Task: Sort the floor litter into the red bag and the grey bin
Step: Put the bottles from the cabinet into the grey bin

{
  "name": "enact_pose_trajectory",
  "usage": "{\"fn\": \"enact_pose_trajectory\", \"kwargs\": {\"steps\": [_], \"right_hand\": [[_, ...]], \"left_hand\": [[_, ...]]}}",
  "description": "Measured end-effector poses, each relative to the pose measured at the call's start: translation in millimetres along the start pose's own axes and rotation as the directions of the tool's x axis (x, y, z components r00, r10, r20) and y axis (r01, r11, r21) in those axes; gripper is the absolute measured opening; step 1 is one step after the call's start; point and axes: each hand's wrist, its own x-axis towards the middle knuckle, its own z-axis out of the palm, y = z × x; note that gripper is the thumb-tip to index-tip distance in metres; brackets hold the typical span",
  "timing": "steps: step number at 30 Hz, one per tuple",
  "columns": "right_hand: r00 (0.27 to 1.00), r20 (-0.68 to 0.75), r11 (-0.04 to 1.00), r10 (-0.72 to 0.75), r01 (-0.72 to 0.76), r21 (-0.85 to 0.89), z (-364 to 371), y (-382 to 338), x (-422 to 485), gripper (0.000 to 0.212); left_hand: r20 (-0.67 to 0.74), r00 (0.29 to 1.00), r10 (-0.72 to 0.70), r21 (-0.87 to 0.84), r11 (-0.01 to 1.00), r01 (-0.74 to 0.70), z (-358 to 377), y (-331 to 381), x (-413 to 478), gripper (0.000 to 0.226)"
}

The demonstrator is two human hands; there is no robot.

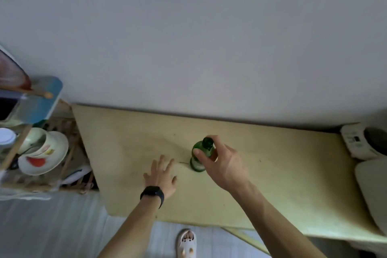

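I see a sandalled foot [187, 244] just off the table's [282, 174] near edge. Left hand [161, 176], watch [152, 194] on wrist, lies flat on the table, fingers spread, holding nothing. Right hand [222, 163], just beside it, grips the green bottle [196, 166], upright mid-table. Bowls [44, 151] stack off the table's left end; wall [188, 37] behind.

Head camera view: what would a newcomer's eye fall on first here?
First, the green bottle standing upright near the middle of the pale yellow table, with the right hand gripping its neck and shoulder from above. Next, the left hand, spread open over the table just left of the bottle, a black band on its wrist.
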Motion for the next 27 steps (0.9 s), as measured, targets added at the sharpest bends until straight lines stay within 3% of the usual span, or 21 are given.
{"fn": "enact_pose_trajectory", "kwargs": {"steps": [2,6,13,19,27], "right_hand": [[1.000,-0.022,1.000,-0.005,0.005,-0.031,8,7,6,0.035],[0.996,-0.087,0.998,-0.024,0.019,-0.062,4,28,0,0.033],[0.982,-0.158,0.988,0.101,-0.080,0.135,-21,78,-50,0.023],[0.923,-0.288,0.959,0.255,-0.203,0.200,-62,148,-136,0.026],[0.774,-0.456,0.898,0.439,-0.368,0.240,-134,263,-302,0.028]], "left_hand": [[0.002,1.000,-0.023,0.011,1.000,0.023,18,-5,5,0.067],[-0.030,0.999,-0.029,0.107,0.994,0.032,30,-2,2,0.070],[0.112,0.994,-0.008,0.175,0.984,-0.012,3,25,-2,0.065],[0.113,0.959,0.261,0.200,0.939,-0.279,-5,121,-26,0.055],[0.095,0.775,0.624,0.203,0.750,-0.629,51,307,-151,0.051]]}}
